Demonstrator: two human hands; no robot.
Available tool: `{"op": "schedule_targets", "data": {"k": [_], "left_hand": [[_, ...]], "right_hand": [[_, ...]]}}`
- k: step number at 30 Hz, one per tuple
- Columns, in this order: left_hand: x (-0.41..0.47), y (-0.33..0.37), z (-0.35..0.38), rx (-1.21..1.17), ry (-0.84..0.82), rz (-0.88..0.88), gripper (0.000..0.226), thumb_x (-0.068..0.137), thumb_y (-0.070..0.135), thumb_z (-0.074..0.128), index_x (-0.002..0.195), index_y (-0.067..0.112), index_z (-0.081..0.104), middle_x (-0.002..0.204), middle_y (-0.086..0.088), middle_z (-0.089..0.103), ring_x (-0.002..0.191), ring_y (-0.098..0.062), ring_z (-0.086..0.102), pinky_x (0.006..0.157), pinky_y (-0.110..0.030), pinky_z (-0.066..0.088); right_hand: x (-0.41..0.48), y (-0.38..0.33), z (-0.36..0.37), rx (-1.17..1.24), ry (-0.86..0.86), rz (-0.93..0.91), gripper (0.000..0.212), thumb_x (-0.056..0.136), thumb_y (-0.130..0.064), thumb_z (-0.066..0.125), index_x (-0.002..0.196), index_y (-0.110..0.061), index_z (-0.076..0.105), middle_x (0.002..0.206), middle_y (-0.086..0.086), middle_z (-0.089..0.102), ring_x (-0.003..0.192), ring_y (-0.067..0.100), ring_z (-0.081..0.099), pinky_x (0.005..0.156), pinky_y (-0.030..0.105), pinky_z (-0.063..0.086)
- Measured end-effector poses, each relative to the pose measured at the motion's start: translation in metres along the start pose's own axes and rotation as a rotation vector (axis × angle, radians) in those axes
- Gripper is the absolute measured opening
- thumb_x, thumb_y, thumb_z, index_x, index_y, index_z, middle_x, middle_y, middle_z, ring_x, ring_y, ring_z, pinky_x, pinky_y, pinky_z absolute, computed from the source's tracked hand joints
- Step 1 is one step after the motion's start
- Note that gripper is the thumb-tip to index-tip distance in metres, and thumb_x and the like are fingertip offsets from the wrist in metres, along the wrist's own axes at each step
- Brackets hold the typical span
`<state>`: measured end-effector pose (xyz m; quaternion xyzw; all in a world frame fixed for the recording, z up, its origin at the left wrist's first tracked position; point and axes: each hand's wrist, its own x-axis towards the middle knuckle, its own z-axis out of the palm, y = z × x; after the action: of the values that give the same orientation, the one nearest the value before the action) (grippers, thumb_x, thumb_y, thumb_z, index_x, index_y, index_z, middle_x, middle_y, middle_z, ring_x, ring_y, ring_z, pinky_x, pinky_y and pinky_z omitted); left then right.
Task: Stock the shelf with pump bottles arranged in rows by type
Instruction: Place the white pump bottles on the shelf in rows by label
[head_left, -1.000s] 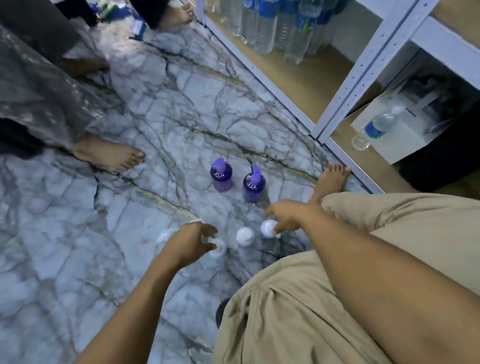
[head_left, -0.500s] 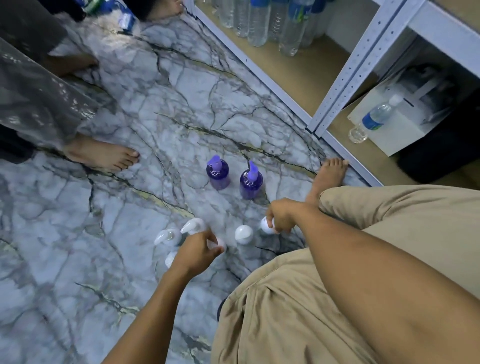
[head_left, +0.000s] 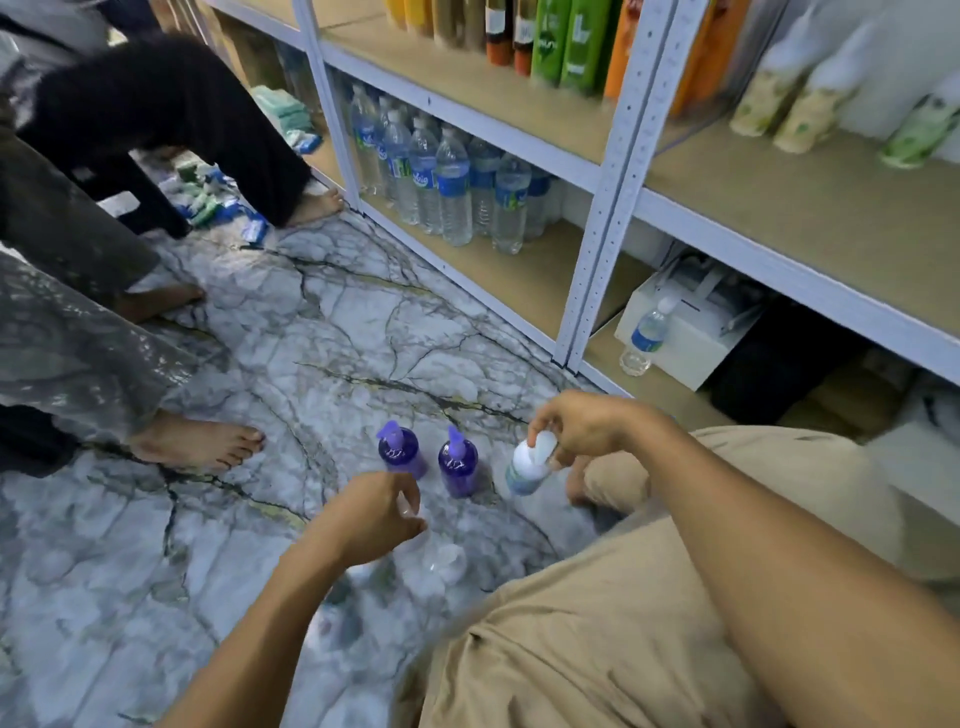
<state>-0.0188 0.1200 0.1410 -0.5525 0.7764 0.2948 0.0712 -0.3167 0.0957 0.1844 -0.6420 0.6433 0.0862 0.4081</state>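
Two purple pump bottles (head_left: 399, 451) (head_left: 458, 462) stand side by side on the marble floor. My right hand (head_left: 576, 426) grips a white pump bottle (head_left: 527, 465) by its pump head and holds it lifted just right of them. My left hand (head_left: 371, 512) is closed around the top of another clear-white pump bottle (head_left: 410, 512), mostly hidden by the fingers. Further white pump bottles (head_left: 441, 561) stand blurred on the floor below my left hand. The metal shelf (head_left: 613, 171) rises to the right.
Water bottles (head_left: 441, 182) fill the bottom shelf's left bay; a single water bottle (head_left: 647, 338) and a white box (head_left: 691, 322) sit in the right bay. Colourful bottles (head_left: 561, 41) line the upper shelf. Other people's bare feet (head_left: 197, 441) stand on the floor at left.
My right hand has lifted a white pump bottle off the floor. My left hand has closed on another one. My head has tilted up, which brings the shelves into view.
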Motion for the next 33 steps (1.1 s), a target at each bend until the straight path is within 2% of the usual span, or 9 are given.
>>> {"op": "schedule_targets", "data": {"k": [6, 9, 12, 15, 17, 21, 25, 29, 33], "left_hand": [[0.024, 0.082, -0.070, 0.157, 0.026, 0.166, 0.014, 0.084, 0.029, 0.068, 0.084, 0.033, 0.055, 0.089, 0.007, 0.062, 0.080, -0.012, 0.060, 0.061, -0.026, 0.046], [0.034, 0.131, -0.104, 0.240, 0.040, 0.272, 0.020, 0.082, 0.021, 0.065, 0.078, 0.034, 0.050, 0.088, 0.011, 0.055, 0.078, -0.009, 0.054, 0.060, -0.026, 0.042], [0.047, 0.184, -0.135, 0.304, 0.078, 0.387, 0.022, 0.078, 0.021, 0.065, 0.079, 0.034, 0.048, 0.087, 0.011, 0.052, 0.077, -0.011, 0.051, 0.057, -0.028, 0.036], [0.060, 0.239, -0.163, 0.324, 0.102, 0.489, 0.025, 0.077, 0.021, 0.067, 0.090, 0.034, 0.051, 0.089, 0.005, 0.057, 0.079, -0.016, 0.055, 0.063, -0.034, 0.046], [0.069, 0.274, -0.178, 0.329, 0.127, 0.557, 0.032, 0.076, 0.022, 0.068, 0.096, 0.037, 0.048, 0.091, 0.005, 0.059, 0.079, -0.015, 0.056, 0.063, -0.034, 0.047], [0.090, 0.339, -0.201, 0.360, 0.199, 0.668, 0.047, 0.081, 0.023, 0.067, 0.126, 0.031, 0.053, 0.110, 0.004, 0.063, 0.099, -0.021, 0.060, 0.083, -0.041, 0.054], [0.111, 0.403, -0.221, 0.449, 0.313, 0.838, 0.044, 0.080, 0.019, 0.065, 0.123, 0.029, 0.065, 0.117, 0.005, 0.066, 0.104, -0.018, 0.060, 0.086, -0.039, 0.054], [0.126, 0.464, -0.232, 0.441, 0.328, 0.945, 0.034, 0.084, 0.015, 0.063, 0.115, 0.028, 0.070, 0.111, 0.005, 0.068, 0.097, -0.018, 0.062, 0.081, -0.040, 0.055], [0.144, 0.519, -0.227, 0.426, 0.364, 1.043, 0.023, 0.088, 0.008, 0.060, 0.106, 0.019, 0.071, 0.110, 0.001, 0.067, 0.099, -0.021, 0.060, 0.084, -0.040, 0.054]], "right_hand": [[-0.076, 0.030, -0.077, 0.227, 0.278, -0.052, 0.028, 0.077, -0.009, 0.081, 0.093, -0.032, 0.075, 0.096, 0.001, 0.072, 0.091, 0.024, 0.068, 0.089, 0.044, 0.056], [-0.115, 0.040, -0.113, 0.251, 0.386, -0.084, 0.025, 0.079, -0.014, 0.081, 0.099, -0.028, 0.076, 0.081, -0.012, 0.067, 0.079, 0.012, 0.062, 0.078, 0.036, 0.053], [-0.157, 0.057, -0.145, 0.305, 0.488, -0.089, 0.021, 0.082, -0.013, 0.079, 0.099, -0.025, 0.076, 0.073, -0.012, 0.065, 0.069, 0.009, 0.057, 0.071, 0.032, 0.049], [-0.192, 0.077, -0.170, 0.318, 0.633, -0.062, 0.020, 0.082, -0.017, 0.080, 0.099, -0.026, 0.075, 0.069, -0.009, 0.059, 0.064, 0.010, 0.054, 0.067, 0.032, 0.049], [-0.214, 0.090, -0.183, 0.325, 0.730, -0.047, 0.018, 0.082, -0.018, 0.080, 0.097, -0.025, 0.076, 0.068, -0.010, 0.058, 0.061, 0.005, 0.052, 0.063, 0.025, 0.042], [-0.252, 0.120, -0.204, 0.397, 0.865, -0.030, 0.014, 0.082, -0.013, 0.080, 0.094, -0.019, 0.077, 0.063, -0.012, 0.062, 0.054, -0.005, 0.053, 0.057, 0.013, 0.041], [-0.274, 0.154, -0.226, 0.429, 1.030, 0.071, 0.011, 0.080, -0.024, 0.082, 0.090, -0.022, 0.078, 0.072, -0.004, 0.073, 0.068, 0.008, 0.063, 0.071, 0.028, 0.049], [-0.285, 0.187, -0.243, 0.390, 1.213, 0.228, 0.021, 0.077, -0.040, 0.080, 0.077, -0.019, 0.077, 0.067, -0.006, 0.073, 0.078, 0.013, 0.068, 0.072, 0.031, 0.051], [-0.289, 0.214, -0.256, 0.281, 1.357, 0.487, 0.032, 0.081, -0.048, 0.072, 0.075, -0.017, 0.074, 0.063, -0.010, 0.070, 0.071, 0.004, 0.058, 0.077, 0.035, 0.038]]}}
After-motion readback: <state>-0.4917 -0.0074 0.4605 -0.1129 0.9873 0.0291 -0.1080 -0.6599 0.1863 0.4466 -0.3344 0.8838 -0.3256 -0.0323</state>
